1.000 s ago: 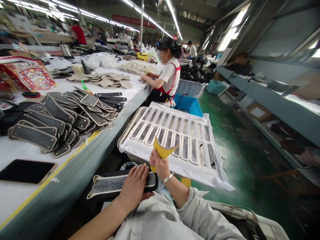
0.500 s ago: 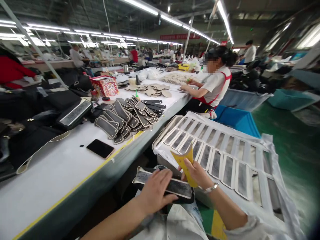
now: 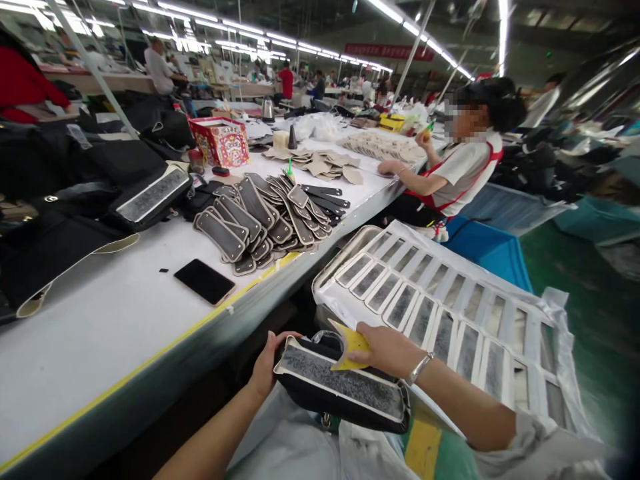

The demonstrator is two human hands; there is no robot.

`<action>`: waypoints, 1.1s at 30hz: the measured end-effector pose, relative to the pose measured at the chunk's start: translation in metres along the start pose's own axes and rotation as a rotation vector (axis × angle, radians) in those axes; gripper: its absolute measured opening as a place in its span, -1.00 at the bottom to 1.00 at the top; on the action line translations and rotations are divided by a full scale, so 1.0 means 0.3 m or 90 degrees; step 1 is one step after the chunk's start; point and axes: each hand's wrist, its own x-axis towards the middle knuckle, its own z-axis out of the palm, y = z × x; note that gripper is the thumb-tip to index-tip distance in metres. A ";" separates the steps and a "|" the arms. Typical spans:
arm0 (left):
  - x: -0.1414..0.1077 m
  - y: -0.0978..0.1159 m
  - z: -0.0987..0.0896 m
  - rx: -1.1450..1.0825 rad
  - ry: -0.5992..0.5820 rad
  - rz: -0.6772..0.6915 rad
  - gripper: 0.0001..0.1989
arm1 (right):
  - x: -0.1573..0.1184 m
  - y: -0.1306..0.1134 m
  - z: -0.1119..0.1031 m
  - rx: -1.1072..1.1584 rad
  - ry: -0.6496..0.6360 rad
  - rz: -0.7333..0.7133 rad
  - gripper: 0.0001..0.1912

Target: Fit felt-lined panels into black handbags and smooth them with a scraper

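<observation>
Fluorescent tubes (image 3: pixel 295 41) are lighting a crowded workshop, where a white-topped counter (image 3: pixel 110 347) is carrying a smartphone (image 3: pixel 205 281) near its yellow-striped edge. Left of the smartphone, black bags (image 3: pixel 75 230) are lying heaped together. Beyond the smartphone, a red patterned box (image 3: pixel 220 143) is standing, while riveted dark straps (image 3: pixel 250 210) are piling up just beyond and to its right. Off the counter, nearer than the smartphone and to its right, the left hand (image 3: pixel 267 367) is gripping one end of a black bag (image 3: pixel 330 403), whose cream-edged grey panel (image 3: pixel 317 375) is facing up. Farther right of the smartphone, the right hand (image 3: pixel 390 350) is holding a curved yellow sheet (image 3: pixel 354 345) over that panel; whether the edge is touching, I cannot tell. Well right of the smartphone, white-framed grey strips (image 3: pixel 421 317) are lying in a row, and beyond them a co-worker (image 3: pixel 463 163) is sitting at the counter.
</observation>
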 end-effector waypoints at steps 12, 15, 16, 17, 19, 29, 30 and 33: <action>0.020 0.011 -0.024 -0.143 0.053 -0.152 -0.19 | 0.266 -0.295 0.079 -0.121 0.174 -0.219 -0.57; 0.026 0.042 -0.020 -0.251 -0.003 -0.209 -0.14 | 0.315 -0.309 0.066 -0.143 0.151 -0.291 -0.54; 0.028 0.051 -0.019 -0.273 -0.013 -0.219 -0.12 | 0.328 -0.309 0.061 -0.149 0.142 -0.312 -0.53; 0.030 0.057 -0.017 -0.286 -0.016 -0.226 -0.11 | 0.340 -0.307 0.057 -0.153 0.134 -0.333 -0.52; 0.033 0.062 -0.013 -0.288 -0.005 -0.232 -0.14 | 0.360 -0.299 0.050 -0.152 0.121 -0.380 -0.51; 0.026 0.060 0.040 -0.196 0.189 -0.194 -0.38 | 0.407 -0.263 0.055 -0.134 0.131 -0.525 -0.48; 0.026 0.058 0.043 -0.186 0.207 -0.198 -0.41 | 0.409 -0.261 0.057 -0.133 0.134 -0.535 -0.49; 0.023 0.034 0.039 -0.148 0.302 -0.180 -0.58 | 0.415 -0.253 0.060 -0.139 0.131 -0.571 -0.50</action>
